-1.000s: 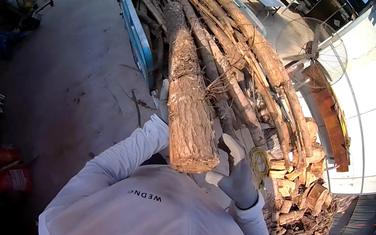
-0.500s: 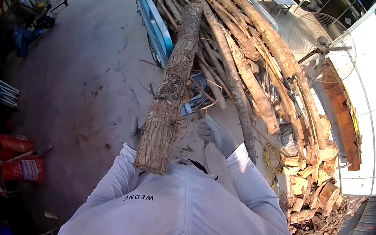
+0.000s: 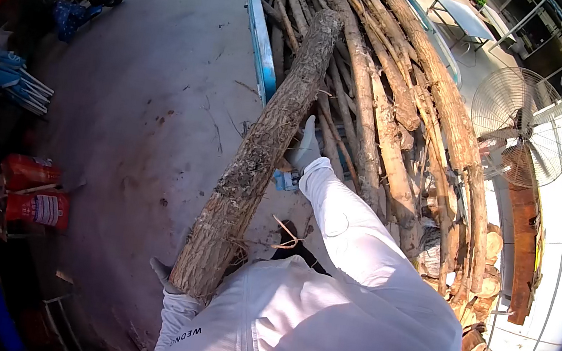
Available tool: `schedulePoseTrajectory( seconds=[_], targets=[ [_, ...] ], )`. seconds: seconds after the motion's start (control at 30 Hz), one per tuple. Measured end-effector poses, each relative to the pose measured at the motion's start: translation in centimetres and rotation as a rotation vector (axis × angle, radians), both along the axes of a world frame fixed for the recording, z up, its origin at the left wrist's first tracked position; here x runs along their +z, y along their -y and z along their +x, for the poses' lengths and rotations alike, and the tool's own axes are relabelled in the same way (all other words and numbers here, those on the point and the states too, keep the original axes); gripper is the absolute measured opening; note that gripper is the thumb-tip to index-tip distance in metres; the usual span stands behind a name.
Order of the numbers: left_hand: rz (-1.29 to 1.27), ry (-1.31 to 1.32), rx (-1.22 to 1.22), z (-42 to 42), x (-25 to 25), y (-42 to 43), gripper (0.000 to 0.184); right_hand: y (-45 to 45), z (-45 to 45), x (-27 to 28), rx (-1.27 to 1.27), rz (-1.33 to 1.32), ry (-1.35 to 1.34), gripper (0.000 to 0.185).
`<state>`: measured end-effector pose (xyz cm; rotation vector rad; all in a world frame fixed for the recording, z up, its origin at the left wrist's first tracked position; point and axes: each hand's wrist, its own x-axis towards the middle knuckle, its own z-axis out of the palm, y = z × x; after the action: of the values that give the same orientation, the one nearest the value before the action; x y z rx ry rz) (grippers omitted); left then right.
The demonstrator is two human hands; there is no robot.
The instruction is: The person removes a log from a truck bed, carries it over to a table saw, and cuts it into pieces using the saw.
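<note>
A thick rough-barked log [image 3: 255, 154] slants from my chest up toward the load of a blue cart. My left hand [image 3: 165, 275], in a grey glove, supports the near end from the left; its thumb shows while the other fingers are hidden beneath the bark. Farther along, my right hand [image 3: 305, 148], gloved too, grips the log's right side with the thumb pointing up and the fingers tucked under. The far end of the log lies over thinner poles [image 3: 289, 11] on the cart.
The blue cart [image 3: 255, 25] carries several long trunks [image 3: 448, 62] reaching toward me on the right. Cut firewood [image 3: 485, 283] is stacked below them. A large fan [image 3: 521, 127] stands by the white wall. Red bags [image 3: 39, 208] lie at the left on the concrete floor [image 3: 133, 104].
My right hand has moved forward along the log. The log's near end has swung left and toward me with my left hand, and the view has shifted.
</note>
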<state>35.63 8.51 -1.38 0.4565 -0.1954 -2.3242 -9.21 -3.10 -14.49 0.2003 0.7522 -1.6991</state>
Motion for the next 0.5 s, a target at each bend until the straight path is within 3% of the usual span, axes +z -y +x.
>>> schedulePoseTrajectory(
  seconds=[0.03, 0.07, 0.13, 0.27, 0.33, 0.5],
  targets=[
    [0.007, 0.095, 0.088, 0.5, -0.3, -1.8, 0.119, 0.4, -0.2, 1.1, -0.082, -0.12, -0.022, 0.091],
    [-0.004, 0.111, 0.109, 0.7, -0.3, -3.2, 0.119, 0.9, 0.1, 3.7, -0.056, -0.13, 0.01, 0.091],
    [-0.027, 0.473, 0.259, 0.8, 0.4, -5.9, 0.114, 1.3, -0.4, 2.6, -0.052, -0.136, 0.056, 0.093],
    [0.035, 0.529, 0.276, -0.3, 1.2, -10.2, 0.101, 1.1, -3.8, -4.1, -0.016, -0.129, 0.049, 0.099],
    [-0.226, 0.861, 0.329, -1.2, 1.9, -11.1, 0.092, 0.9, -3.4, -4.2, -0.052, -0.13, 0.048, 0.098],
    [-0.165, 0.751, 0.457, -1.0, 1.9, -11.8, 0.078, 0.5, -1.4, -0.5, -0.043, -0.126, 0.075, 0.093]
  ],
)
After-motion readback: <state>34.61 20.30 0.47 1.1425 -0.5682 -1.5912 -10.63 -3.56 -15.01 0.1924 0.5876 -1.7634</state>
